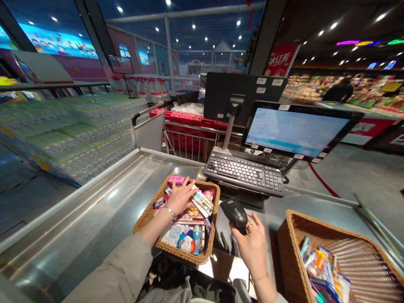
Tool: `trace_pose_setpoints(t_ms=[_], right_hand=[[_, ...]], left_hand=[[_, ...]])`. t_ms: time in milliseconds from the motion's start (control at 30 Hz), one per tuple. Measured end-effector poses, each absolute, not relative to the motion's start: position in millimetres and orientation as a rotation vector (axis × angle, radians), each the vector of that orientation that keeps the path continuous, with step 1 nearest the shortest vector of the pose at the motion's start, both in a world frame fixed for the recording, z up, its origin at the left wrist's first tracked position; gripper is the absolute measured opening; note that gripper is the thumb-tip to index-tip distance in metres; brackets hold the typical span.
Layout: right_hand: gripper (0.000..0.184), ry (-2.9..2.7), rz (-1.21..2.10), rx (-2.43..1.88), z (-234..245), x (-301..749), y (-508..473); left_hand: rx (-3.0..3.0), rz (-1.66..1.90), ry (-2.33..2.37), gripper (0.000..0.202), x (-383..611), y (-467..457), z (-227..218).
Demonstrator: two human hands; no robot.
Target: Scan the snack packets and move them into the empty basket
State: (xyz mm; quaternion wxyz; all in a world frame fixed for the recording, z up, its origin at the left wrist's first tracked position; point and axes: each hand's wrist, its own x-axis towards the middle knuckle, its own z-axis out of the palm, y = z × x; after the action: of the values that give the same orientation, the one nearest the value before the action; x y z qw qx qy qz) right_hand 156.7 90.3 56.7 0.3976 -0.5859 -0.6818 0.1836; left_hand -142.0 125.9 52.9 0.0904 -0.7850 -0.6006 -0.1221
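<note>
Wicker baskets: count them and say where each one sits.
2. One basket sits on the steel counter under the left hand, full of small packets. The other is at the right, beside the right hand holding the scanner, partly cut off by the frame.

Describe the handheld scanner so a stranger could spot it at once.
Start at the steel checkout counter and find the black keyboard under the lit screen. In front of it, right of the wicker basket, the right hand grips the scanner. It is the only glossy black, pistol-shaped thing; the basket holds colourful packets.
</note>
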Motion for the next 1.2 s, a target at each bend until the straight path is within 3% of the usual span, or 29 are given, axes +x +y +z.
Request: trace_pose_setpoints(t_ms=[400,833,1200], right_hand=[[0.026,-1.768,0.508,-1.548,52,148,96],[0.024,-1.775,0.515,-1.542,52,152,99],[0.025,-1.772,0.530,-1.526,56,157,97]], left_hand=[[-2.489,-0.079,-1.775,0.069,-142,164,46],[-2.608,-0.184,-1.830,0.054,-160,174,33],[-2.580,-0.208,-1.948,0.058,-165,166,27]])
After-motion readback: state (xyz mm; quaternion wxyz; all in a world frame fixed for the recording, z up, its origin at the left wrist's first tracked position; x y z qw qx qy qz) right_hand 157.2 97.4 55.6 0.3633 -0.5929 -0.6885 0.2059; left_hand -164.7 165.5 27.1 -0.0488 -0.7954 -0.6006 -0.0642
